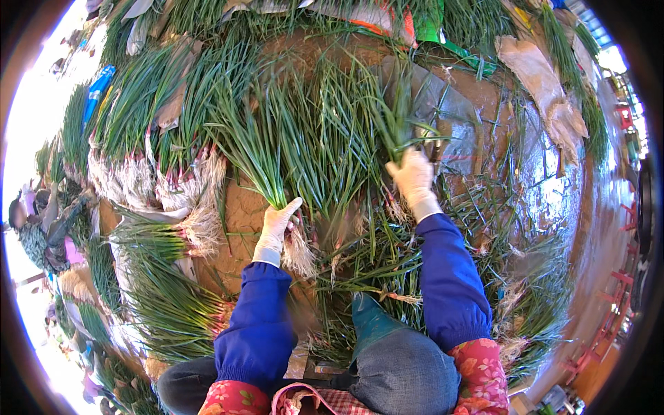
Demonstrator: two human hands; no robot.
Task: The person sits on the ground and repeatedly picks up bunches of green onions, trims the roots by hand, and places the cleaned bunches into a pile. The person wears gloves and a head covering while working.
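In a pale glove, my left hand (279, 225) is closed round a bunch of green onions (259, 155), just above the white roots (299, 252) that hang below the fist. The long green leaves fan out up and away from it. My right hand (413, 178), also gloved, is closed on green onion leaves (398, 121), which are blurred by motion. Between the two hands a broad layer of green onions (325, 131) lies on the brown ground. Under my right wrist, loose stalks and leaves (394, 242) are scattered.
Root-trimmed rows of bundled green onions (131, 173) lie at the left. Nearer are more bundles (173, 297). A grey plastic sheet (449, 104) and a torn brown sack (543, 83) lie at the far right. Wet ground (553, 207) shines there. A person (48, 221) is at the left rim.
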